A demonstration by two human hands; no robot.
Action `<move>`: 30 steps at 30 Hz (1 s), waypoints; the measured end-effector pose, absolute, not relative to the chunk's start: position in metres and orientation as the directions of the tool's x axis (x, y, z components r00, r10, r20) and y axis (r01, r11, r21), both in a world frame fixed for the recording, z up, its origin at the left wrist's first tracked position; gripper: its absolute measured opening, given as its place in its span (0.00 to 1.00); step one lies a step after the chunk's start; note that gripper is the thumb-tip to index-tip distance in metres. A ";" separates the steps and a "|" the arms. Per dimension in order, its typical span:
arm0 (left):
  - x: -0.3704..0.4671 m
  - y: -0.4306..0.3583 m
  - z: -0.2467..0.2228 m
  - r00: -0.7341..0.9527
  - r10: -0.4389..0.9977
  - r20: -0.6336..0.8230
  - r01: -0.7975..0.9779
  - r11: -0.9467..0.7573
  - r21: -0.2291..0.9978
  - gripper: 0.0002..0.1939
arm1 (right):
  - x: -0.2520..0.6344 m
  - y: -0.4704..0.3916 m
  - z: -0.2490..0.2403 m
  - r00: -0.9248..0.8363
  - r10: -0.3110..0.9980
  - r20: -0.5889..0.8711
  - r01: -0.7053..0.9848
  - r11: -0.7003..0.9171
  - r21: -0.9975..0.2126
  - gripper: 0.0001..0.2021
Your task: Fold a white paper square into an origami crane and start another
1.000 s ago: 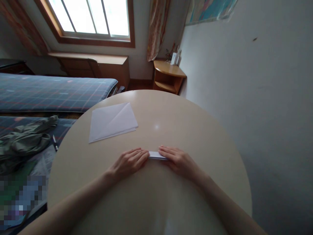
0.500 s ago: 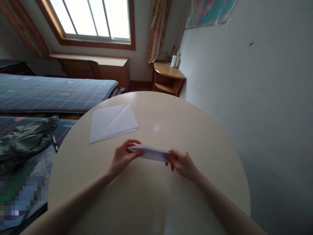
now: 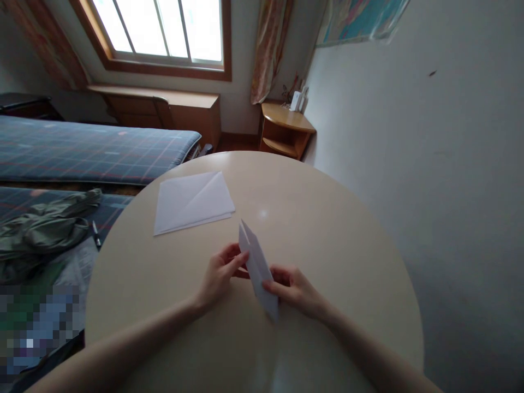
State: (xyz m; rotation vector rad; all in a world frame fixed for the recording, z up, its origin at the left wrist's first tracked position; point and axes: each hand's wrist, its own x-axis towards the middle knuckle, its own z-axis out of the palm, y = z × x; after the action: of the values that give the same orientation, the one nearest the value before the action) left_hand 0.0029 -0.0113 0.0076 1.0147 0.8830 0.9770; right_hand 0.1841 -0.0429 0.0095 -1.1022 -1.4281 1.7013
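A folded sheet of white paper (image 3: 257,265) is held between my two hands, its long side running from upper left to lower right and its far end pointed. My left hand (image 3: 225,270) pinches the left edge, with the thumb on the near face and the fingers behind. Lower down, my right hand (image 3: 290,286) grips the other side, its thumb pressed on the paper and its fingers partly hidden behind it. Farther off to the left, a stack of white sheets (image 3: 192,202) with a diagonal crease on top lies flat on the round table (image 3: 327,234).
A wall (image 3: 462,164) runs along the right side. On the left are plaid mattresses (image 3: 94,150), crumpled green cloth (image 3: 45,229) and a pen (image 3: 96,233). Beyond the table stand a corner shelf (image 3: 286,117) and a desk (image 3: 196,101) under the window.
The folded paper has turned from lying nearly crosswise to pointing away from me, its far end now at upper left. Both hands still hold it; my right hand is slightly lower.
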 end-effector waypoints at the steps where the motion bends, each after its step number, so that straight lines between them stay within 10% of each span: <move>1: 0.004 -0.013 0.006 0.325 0.940 -0.106 -0.210 0.181 0.961 0.18 | 0.184 -0.043 0.011 -0.439 0.881 -0.176 0.061 -0.167 -0.984 0.16; 13: 0.010 -0.030 0.009 0.405 0.914 0.014 0.265 -0.132 0.955 0.17 | 0.184 -0.037 0.015 -0.240 0.954 -0.181 -0.053 -0.199 -0.978 0.16; 30: 0.010 -0.025 0.011 0.624 0.737 -0.260 0.072 0.278 0.958 0.18 | 0.192 -0.033 0.024 -0.260 0.944 -0.205 -0.047 -0.224 -0.973 0.14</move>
State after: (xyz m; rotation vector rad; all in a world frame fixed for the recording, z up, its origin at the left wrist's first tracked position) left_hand 0.0096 -0.0254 0.0107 1.2284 0.8100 0.5182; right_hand 0.1923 -0.0327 0.0237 -1.1778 -1.2259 1.5979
